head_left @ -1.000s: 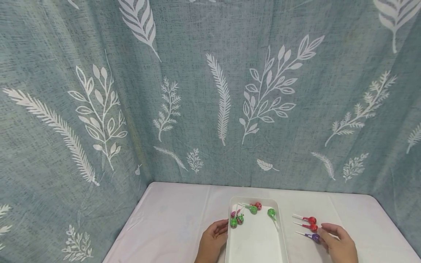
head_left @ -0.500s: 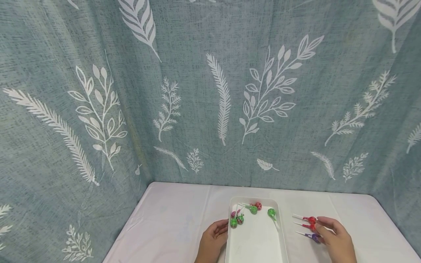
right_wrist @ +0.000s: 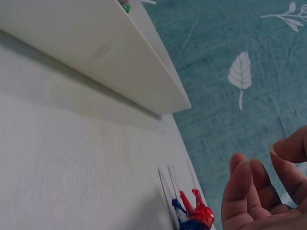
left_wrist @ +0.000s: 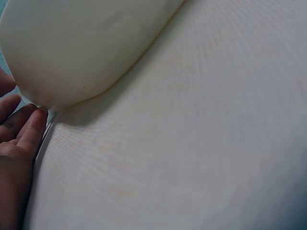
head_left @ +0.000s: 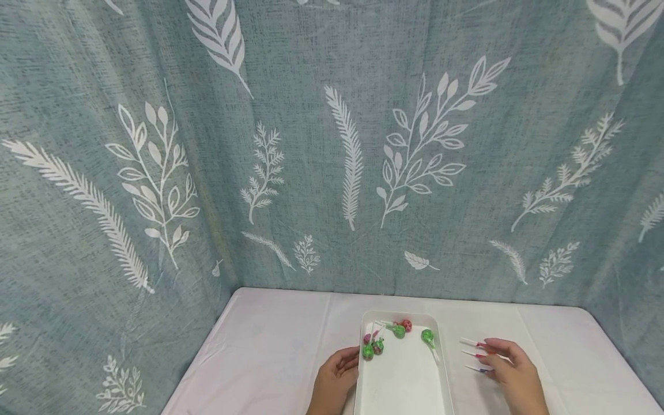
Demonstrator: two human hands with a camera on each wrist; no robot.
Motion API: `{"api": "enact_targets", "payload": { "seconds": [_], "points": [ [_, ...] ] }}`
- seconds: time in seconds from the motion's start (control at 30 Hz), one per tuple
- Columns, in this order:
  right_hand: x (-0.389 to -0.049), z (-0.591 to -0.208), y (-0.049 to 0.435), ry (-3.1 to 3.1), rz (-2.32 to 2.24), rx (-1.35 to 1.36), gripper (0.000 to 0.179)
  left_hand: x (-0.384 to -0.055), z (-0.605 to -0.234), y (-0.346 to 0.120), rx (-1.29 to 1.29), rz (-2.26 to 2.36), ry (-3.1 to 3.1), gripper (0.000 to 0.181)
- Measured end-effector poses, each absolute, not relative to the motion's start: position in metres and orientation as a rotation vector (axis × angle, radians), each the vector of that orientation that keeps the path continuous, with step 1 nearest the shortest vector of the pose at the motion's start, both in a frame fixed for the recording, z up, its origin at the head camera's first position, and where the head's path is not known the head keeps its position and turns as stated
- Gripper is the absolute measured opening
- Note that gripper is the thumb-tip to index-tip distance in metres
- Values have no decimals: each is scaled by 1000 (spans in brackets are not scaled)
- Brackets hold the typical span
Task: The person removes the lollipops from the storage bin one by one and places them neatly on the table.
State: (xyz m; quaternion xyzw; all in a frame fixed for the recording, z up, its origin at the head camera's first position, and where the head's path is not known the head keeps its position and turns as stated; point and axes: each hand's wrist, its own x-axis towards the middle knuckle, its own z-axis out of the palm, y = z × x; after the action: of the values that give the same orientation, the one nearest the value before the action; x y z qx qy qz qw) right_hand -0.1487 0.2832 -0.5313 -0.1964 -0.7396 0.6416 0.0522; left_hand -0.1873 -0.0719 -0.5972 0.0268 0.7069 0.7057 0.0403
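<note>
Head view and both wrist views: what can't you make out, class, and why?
Head view: candy ends of three lollipops, largely hidden by the right hand.
Head view: near end of the white tray, cut off by the bottom edge.
Left wrist view: the tray's inside, hidden by its outer wall.

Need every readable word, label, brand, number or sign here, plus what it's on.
No readable text.
Lollipops in the tray: any wrapper print too small to read.
Lollipops beside the tray: wrappers blurred and partly out of frame or hidden, nothing legible.
White tray: no lettering on visible sides.
Curtain: white leaf prints only.
</note>
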Motion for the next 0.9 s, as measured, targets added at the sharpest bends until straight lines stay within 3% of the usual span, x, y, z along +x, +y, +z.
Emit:
{"api": "enact_targets", "payload": {
  "seconds": [0.9],
  "points": [
    [-161, -532, 230, -2261, 1996, -401, 38, -186, -597, -73, 102, 2197, 2124, 42]
  ]
}}
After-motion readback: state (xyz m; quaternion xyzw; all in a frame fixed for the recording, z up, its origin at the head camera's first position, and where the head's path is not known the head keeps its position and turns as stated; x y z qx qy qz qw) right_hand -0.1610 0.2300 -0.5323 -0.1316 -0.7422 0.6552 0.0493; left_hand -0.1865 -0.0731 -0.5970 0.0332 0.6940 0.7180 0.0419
